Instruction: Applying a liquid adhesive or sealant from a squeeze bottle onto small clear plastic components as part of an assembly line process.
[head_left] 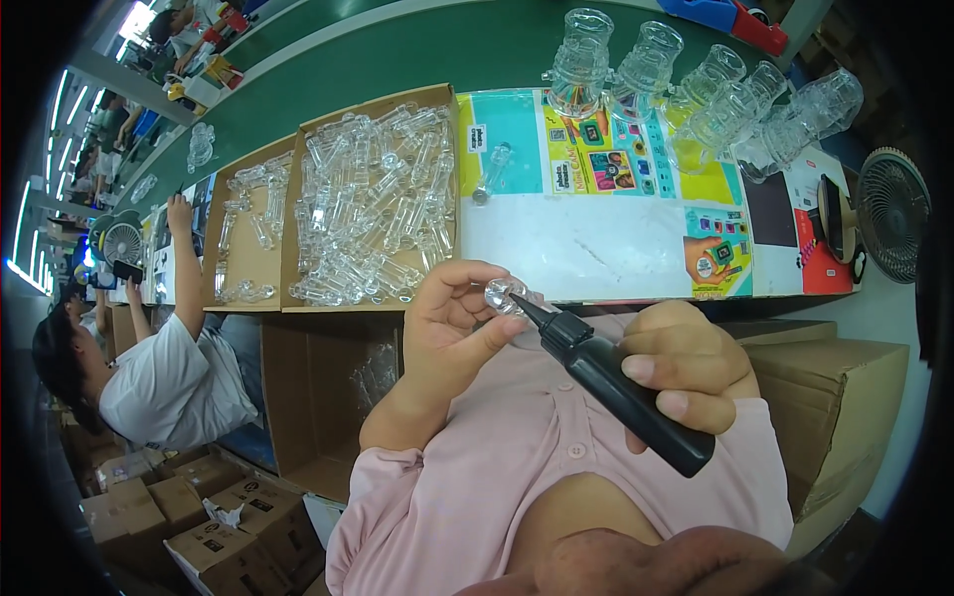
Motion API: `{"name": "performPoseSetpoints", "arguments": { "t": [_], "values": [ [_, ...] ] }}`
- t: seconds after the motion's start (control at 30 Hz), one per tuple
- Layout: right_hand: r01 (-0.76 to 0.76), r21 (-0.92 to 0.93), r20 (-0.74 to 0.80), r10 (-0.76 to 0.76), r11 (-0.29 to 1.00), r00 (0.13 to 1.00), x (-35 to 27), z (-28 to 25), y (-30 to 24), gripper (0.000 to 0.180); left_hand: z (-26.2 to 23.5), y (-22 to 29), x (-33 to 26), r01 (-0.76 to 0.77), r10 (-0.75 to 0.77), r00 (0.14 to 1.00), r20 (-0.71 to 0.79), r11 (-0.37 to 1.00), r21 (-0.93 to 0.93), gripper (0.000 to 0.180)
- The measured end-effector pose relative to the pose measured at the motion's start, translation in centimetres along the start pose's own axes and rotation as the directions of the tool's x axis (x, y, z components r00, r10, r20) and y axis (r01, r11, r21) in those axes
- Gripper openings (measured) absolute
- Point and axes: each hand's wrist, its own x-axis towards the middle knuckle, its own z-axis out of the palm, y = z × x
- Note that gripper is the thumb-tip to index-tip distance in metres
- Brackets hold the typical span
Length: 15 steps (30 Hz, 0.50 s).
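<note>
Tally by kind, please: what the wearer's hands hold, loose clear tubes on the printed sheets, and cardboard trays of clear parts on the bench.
Black bottle, right hand: 1
Clear piece, left hand: 1
Loose clear tube: 1
Cardboard trays: 2
Total: 5

Illumination was moderately bright and cool across the counter [378, 60]. Tube lights [21, 223] formed white, clipped streaks near the left rim; a bright patch [134, 28] at upper left was overexposed. Glints broke up the outlines of the clear tubes [373, 199] (transparent edges merged where pieces overlapped). The white panel [586, 243] returned a pale, diffuse sheen. The black bottle [626, 397], left hand [452, 323] and right hand [691, 363] rendered without marked motion blur. The open cardboard box [323, 397] below lay in shadow. Distant background at far left was soft. Fisheye projection bowed straight edges, and black vignetting closed the corners.
</note>
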Motion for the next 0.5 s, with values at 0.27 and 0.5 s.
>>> {"name": "performPoseSetpoints", "arguments": {
  "t": [0.27,0.5],
  "values": [
    [0.104,-0.078,-0.064,-0.109,0.992,0.992,-0.9,1.5,0.3,0.032,-0.6,-0.4,0.2,-0.262,0.253,0.965,0.067,0.936,0.236,0.037],
    [0.130,-0.118,-0.055,-0.138,0.984,0.989,-0.6,1.8,0.4,0.033,-0.9,-0.3,0.5,-0.414,0.469,0.881,0.065,0.696,0.587,0.038]
  ]
}}
